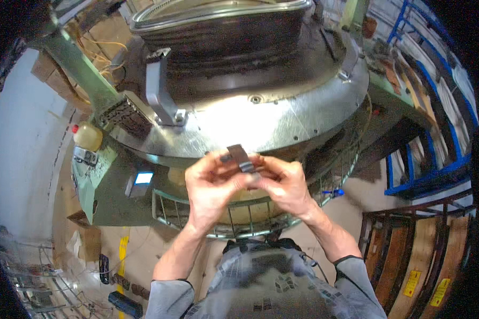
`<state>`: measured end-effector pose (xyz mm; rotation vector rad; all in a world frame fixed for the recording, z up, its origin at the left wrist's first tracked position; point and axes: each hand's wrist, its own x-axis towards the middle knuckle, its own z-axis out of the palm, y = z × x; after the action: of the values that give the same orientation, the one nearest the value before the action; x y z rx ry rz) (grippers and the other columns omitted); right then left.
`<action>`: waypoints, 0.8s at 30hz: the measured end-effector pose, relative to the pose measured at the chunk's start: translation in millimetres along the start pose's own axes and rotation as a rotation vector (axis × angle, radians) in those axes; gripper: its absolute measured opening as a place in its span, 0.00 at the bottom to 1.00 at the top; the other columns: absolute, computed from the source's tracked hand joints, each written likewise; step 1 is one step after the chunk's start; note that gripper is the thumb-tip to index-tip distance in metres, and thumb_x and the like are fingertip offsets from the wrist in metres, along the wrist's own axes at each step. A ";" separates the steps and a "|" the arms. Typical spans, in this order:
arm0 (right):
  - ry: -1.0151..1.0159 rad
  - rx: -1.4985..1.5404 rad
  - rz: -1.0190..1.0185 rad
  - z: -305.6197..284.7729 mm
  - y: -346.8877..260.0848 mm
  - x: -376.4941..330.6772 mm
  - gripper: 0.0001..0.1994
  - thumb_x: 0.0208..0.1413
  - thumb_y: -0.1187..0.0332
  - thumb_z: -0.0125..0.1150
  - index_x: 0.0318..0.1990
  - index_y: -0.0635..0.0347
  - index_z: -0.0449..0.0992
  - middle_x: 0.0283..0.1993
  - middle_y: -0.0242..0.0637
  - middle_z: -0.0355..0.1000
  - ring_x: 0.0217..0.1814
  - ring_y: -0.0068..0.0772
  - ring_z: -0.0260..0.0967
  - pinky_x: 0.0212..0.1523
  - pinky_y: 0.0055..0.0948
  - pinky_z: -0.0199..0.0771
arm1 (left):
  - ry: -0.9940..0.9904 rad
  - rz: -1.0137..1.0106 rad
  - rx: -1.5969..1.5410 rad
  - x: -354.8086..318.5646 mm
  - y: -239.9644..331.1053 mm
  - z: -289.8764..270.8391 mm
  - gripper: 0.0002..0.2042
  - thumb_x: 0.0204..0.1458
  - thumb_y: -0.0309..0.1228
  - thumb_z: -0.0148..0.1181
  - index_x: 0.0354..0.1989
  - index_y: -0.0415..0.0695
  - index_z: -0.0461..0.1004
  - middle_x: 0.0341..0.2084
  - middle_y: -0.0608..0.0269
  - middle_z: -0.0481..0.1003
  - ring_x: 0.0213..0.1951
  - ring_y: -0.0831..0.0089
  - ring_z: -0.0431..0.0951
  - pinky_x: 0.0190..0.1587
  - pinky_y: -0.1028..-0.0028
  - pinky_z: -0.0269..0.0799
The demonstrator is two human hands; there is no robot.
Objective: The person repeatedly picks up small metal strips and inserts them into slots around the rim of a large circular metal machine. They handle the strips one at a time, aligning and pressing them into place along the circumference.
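Observation:
A small dark metal piece (239, 154), like a flat strip with a bent, shiny lower part, is pinched between my two hands in front of my body. My left hand (210, 183) is closed on it from the left, thumb pressed toward the middle. From the other side my right hand (286, 186) grips the same piece, its thumb near the left one. The fingers behind the piece are partly hidden, and its exact kind cannot be made out. Just beyond my hands lies the brightly lit metal ring (282, 122) of a large round machine.
An upright metal bracket (159, 95) is bolted to the ring. A wire guard (170, 210) curves below it. To the left are a yellowish bottle (88, 137) with a red cap and a small lit screen (143, 178). Blue racks (431, 181) stand at right.

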<state>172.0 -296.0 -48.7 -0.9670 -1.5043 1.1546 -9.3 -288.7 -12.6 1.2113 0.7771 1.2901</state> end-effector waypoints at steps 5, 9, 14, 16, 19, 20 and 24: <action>-0.011 -0.411 -0.233 -27.5 -2.4 70.0 0.07 0.52 0.79 0.66 0.40 0.66 0.81 0.32 0.44 0.81 0.35 0.26 0.81 0.35 0.30 0.80 | 0.001 0.016 0.047 83.5 4.0 -8.1 0.08 0.48 0.18 0.69 0.36 0.36 0.78 0.36 0.53 0.82 0.40 0.64 0.84 0.49 0.67 0.80; -0.025 -0.582 -0.366 -52.8 -0.4 132.7 0.06 0.54 0.73 0.66 0.38 0.65 0.80 0.25 0.45 0.73 0.26 0.27 0.72 0.29 0.33 0.70 | -0.116 0.009 -0.090 147.4 0.3 -17.2 0.09 0.47 0.18 0.70 0.37 0.36 0.78 0.34 0.54 0.82 0.39 0.66 0.84 0.49 0.69 0.81; 0.098 -0.629 -0.396 -64.9 6.2 201.2 0.11 0.53 0.64 0.67 0.41 0.59 0.84 0.31 0.47 0.80 0.29 0.37 0.79 0.33 0.35 0.76 | -0.074 0.010 -0.093 212.8 -3.3 -27.4 0.08 0.45 0.15 0.69 0.35 0.35 0.80 0.30 0.56 0.82 0.33 0.69 0.84 0.42 0.72 0.83; 0.097 -0.518 -0.212 -64.8 11.9 225.7 0.11 0.50 0.64 0.70 0.41 0.56 0.86 0.32 0.42 0.82 0.32 0.32 0.81 0.37 0.31 0.79 | -0.005 -0.071 0.012 235.2 -4.6 -33.5 0.07 0.46 0.13 0.66 0.33 0.34 0.80 0.30 0.56 0.82 0.33 0.68 0.84 0.43 0.71 0.84; 0.074 -0.370 -0.115 -60.2 22.4 256.7 0.11 0.50 0.70 0.70 0.41 0.61 0.85 0.31 0.41 0.83 0.29 0.26 0.79 0.32 0.28 0.79 | 0.014 -0.122 -0.007 261.0 -6.4 -46.8 0.06 0.47 0.14 0.64 0.34 0.35 0.79 0.31 0.55 0.81 0.33 0.66 0.83 0.40 0.68 0.84; 0.007 -0.314 -0.163 -60.6 25.5 263.1 0.10 0.50 0.71 0.70 0.41 0.62 0.85 0.30 0.40 0.82 0.28 0.25 0.78 0.31 0.27 0.79 | 0.019 -0.214 0.036 271.1 -4.2 -52.5 0.07 0.48 0.14 0.64 0.35 0.34 0.79 0.32 0.54 0.81 0.35 0.66 0.83 0.42 0.68 0.83; -0.182 -0.141 -0.033 -64.1 31.4 284.1 0.08 0.52 0.72 0.69 0.39 0.63 0.85 0.27 0.38 0.80 0.27 0.23 0.77 0.28 0.24 0.77 | -0.002 -0.250 0.066 284.8 -3.0 -70.6 0.06 0.49 0.14 0.63 0.35 0.33 0.77 0.34 0.52 0.81 0.35 0.66 0.83 0.43 0.69 0.81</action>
<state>174.9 -5.6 -10.8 -0.9478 -1.7602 1.1499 -24.3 2.3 21.2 1.1272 0.9441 1.0650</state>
